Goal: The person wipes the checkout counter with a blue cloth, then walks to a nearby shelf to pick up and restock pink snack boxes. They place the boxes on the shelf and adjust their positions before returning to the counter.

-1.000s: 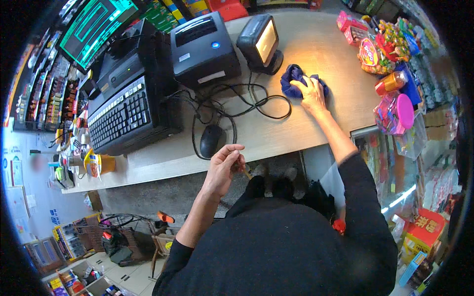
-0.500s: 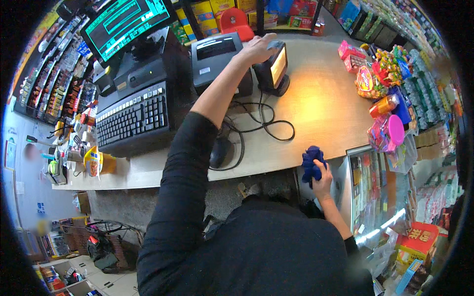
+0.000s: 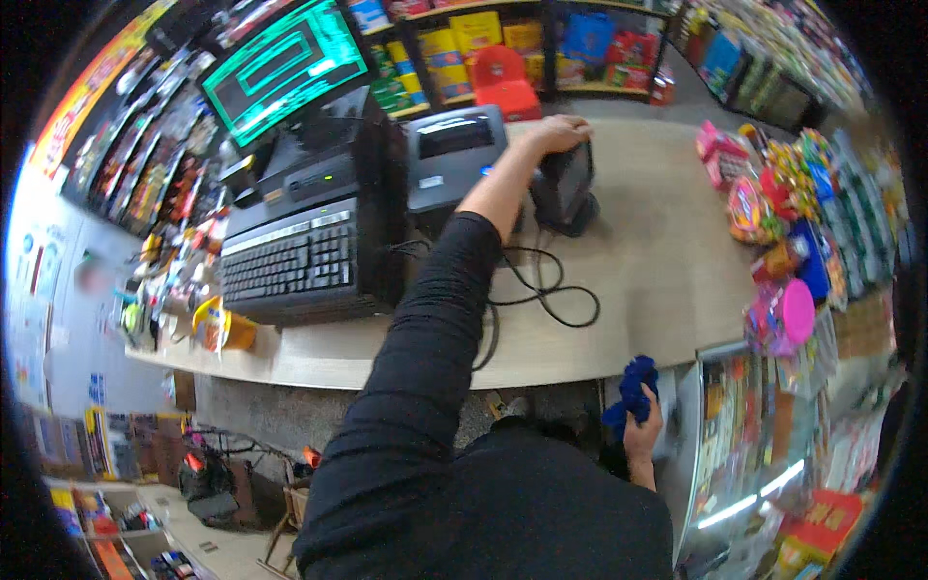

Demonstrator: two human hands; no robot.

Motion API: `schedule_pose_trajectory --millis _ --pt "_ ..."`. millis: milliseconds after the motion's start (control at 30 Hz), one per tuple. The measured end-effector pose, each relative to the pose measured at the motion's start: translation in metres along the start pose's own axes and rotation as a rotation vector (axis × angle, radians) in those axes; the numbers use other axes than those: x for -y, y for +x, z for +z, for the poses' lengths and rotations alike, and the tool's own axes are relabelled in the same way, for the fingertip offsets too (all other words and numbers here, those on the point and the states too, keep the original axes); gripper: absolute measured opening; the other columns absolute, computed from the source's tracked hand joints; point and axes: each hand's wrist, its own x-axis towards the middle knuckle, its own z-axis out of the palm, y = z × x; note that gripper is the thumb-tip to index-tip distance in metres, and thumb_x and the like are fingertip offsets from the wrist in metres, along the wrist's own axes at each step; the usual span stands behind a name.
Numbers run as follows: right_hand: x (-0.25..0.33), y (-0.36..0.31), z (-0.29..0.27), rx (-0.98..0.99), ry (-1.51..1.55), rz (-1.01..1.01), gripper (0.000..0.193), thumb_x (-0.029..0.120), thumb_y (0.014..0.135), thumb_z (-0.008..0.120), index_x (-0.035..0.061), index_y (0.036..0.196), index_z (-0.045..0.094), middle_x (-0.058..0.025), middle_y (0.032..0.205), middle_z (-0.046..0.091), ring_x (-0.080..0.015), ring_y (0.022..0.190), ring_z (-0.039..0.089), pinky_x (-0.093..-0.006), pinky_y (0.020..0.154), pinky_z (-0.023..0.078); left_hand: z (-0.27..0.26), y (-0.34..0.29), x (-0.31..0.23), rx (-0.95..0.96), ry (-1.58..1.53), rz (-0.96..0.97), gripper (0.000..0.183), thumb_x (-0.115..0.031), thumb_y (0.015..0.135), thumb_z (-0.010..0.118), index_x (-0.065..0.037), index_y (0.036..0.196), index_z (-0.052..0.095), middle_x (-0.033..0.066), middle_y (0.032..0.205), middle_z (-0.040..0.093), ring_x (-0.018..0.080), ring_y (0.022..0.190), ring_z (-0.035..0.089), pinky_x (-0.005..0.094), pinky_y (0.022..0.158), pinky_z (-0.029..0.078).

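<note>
My left hand (image 3: 559,133) reaches across the counter and grips the top of a black desktop barcode scanner (image 3: 563,191). The scanner stands upright on its round base, and its window is dark. Down by the counter's front edge, my right hand (image 3: 643,430) is closed around a bunched dark blue cloth (image 3: 632,391). A receipt printer (image 3: 454,145) sits just left of the scanner, partly behind my left forearm. From the scanner's foot a looped black cable (image 3: 556,307) runs over the counter.
On the left stand a black keyboard (image 3: 295,259) and a lit monitor (image 3: 285,72). Packaged sweets (image 3: 754,208) and a pink-lidded jar (image 3: 795,314) line the right side. A glass display case (image 3: 735,435) adjoins the counter (image 3: 657,261). A red chair (image 3: 505,79) stands beyond it.
The scanner's window was glowing and is now dark. My left hand stays on the scanner's top. The whole view has shifted, so the counter appears lower and further right. The cloth remains in my right hand.
</note>
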Motion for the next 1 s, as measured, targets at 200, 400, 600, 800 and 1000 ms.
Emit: schedule_pose_trajectory --millis 200,400,600,800,1000 --pt "-0.013 0.009 -0.006 -0.057 -0.014 0.021 0.041 0.018 0.082 0.067 0.0021 0.12 0.06 -0.0174 0.112 0.063 -0.0327 0.106 0.06 -0.0382 0.093 0.045 0.008 -0.003 -0.056 0.069 -0.024 -0.086 0.057 -0.052 0.097 0.038 -0.01 0.131 0.058 0.0175 0.136 0.054 0.0373 0.127 0.048 0.0454 0.107 0.038" --pt "-0.009 0.02 0.005 0.006 0.007 0.003 0.038 0.01 0.084 0.067 0.0013 0.12 0.061 -0.0178 0.113 0.064 -0.0306 0.106 0.06 -0.0369 0.094 0.045 0.019 0.002 -0.026 -0.066 0.067 -0.253 0.048 -0.039 0.099 0.038 -0.007 0.127 0.059 0.0158 0.138 0.052 0.0364 0.128 0.047 0.0522 0.105 0.04" --pt "-0.015 0.02 0.004 -0.043 0.034 0.004 0.039 0.007 0.084 0.066 -0.0003 0.121 0.06 -0.0172 0.115 0.064 -0.029 0.106 0.061 -0.0362 0.096 0.045 0.024 0.002 -0.046 0.039 0.307 -0.187 0.037 -0.018 0.095 0.043 -0.015 0.13 0.058 0.0137 0.135 0.053 0.0386 0.126 0.047 0.0577 0.099 0.046" --pt "-0.004 0.023 0.004 0.023 0.031 -0.012 0.04 0.002 0.083 0.064 -0.0012 0.123 0.059 -0.0166 0.116 0.064 -0.0281 0.107 0.06 -0.0364 0.097 0.044 -0.016 -0.06 -0.014 -0.267 0.157 -0.034 0.04 -0.028 0.101 0.037 -0.014 0.135 0.052 0.0121 0.143 0.048 0.0388 0.126 0.047 0.0496 0.103 0.04" --pt "-0.03 0.023 -0.01 0.056 -0.048 0.044 0.042 -0.001 0.084 0.062 -0.0008 0.126 0.057 -0.0162 0.121 0.061 -0.0261 0.112 0.057 -0.0354 0.1 0.041 -0.129 -0.257 -0.022 -0.693 -0.203 -0.081 0.017 -0.009 0.092 0.063 -0.006 0.108 0.068 0.0069 0.094 0.071 0.0148 0.089 0.068 0.0285 0.077 0.053"
